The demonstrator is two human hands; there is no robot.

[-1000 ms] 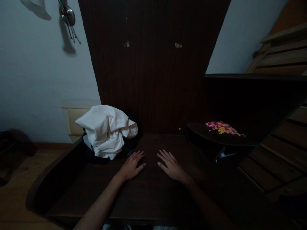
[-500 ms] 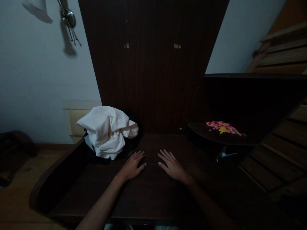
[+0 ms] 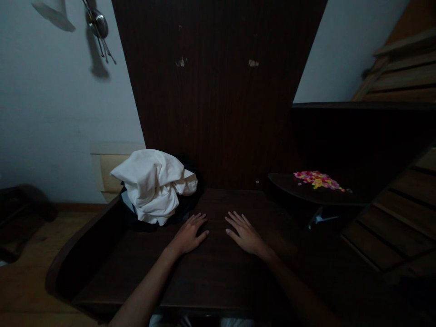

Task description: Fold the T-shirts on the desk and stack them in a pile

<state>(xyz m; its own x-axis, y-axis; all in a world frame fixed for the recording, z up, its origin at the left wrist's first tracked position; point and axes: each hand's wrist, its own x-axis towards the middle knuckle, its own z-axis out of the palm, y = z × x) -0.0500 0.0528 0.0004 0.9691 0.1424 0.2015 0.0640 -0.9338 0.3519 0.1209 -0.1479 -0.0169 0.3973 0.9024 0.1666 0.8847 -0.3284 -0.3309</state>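
Both palms face down on a dark brown wooden desk top (image 3: 211, 277). My left hand (image 3: 189, 234) lies flat with the thumb spread toward the middle, holding nothing. Just beyond and left of it is a crumpled white cloth (image 3: 153, 186), heaped over darker fabric; the hand is close to the pile, and I cannot tell whether its fingertips touch the dark part. My right hand (image 3: 247, 235) rests flat too, fingers spread, a short gap away from the left one. Nothing is under or in it that I can see.
On a rounded corner shelf (image 3: 286, 185) at right lie many small pink, red and yellow pieces (image 3: 318, 180). A tall dark panel (image 3: 218, 100) backs the desk, and a curved side board (image 3: 68, 259) edges its left. A wall lamp (image 3: 97, 22) hangs upper left; wooden slats (image 3: 405, 195) stand right.
The whole view has shifted very slightly. Both hands stay in the same place on the desk, and the cloth has not moved.
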